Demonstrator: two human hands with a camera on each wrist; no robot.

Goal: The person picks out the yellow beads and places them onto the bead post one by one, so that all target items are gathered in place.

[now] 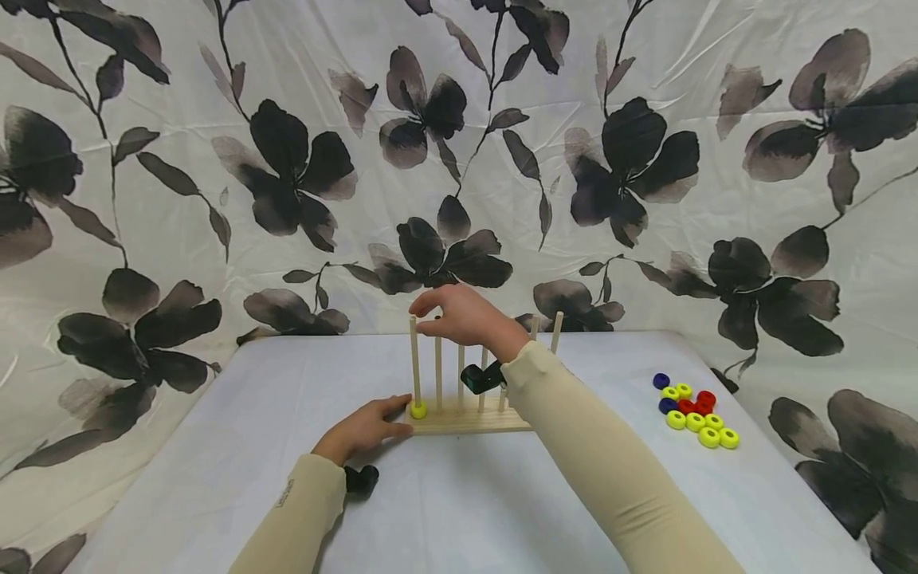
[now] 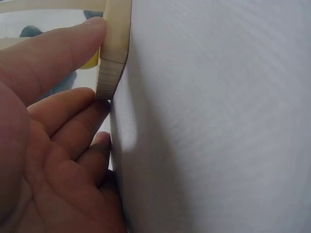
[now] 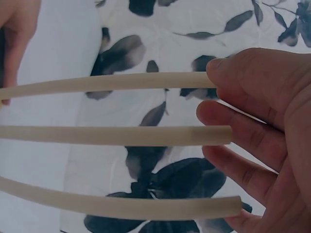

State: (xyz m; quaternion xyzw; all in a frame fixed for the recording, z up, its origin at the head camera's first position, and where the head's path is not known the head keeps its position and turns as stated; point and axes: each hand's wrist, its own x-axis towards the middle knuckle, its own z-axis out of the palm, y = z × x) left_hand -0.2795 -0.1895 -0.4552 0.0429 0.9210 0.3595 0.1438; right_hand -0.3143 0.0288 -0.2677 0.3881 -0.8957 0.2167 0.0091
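A wooden peg rack [image 1: 466, 424] with several upright pegs stands near the middle of the table. One yellow ring [image 1: 419, 410] sits at the foot of its leftmost peg [image 1: 414, 363]. My left hand [image 1: 366, 430] grips the left end of the base. In the left wrist view, the thumb [image 2: 73, 46] lies along one side of the wood and fingertips touch the end. My right hand [image 1: 466, 315] is at the top of the leftmost peg, fingers loosely bent and spread. No ring shows in it. In the right wrist view, its thumb [image 3: 243, 73] overlaps one peg's tip.
To the right on the table lies a loose group of yellow rings [image 1: 695, 422], red rings [image 1: 706, 399] and blue rings [image 1: 661, 381]. A floral cloth [image 1: 459, 159] hangs behind the white-covered table [image 1: 287, 383]. Black devices are strapped at both wrists.
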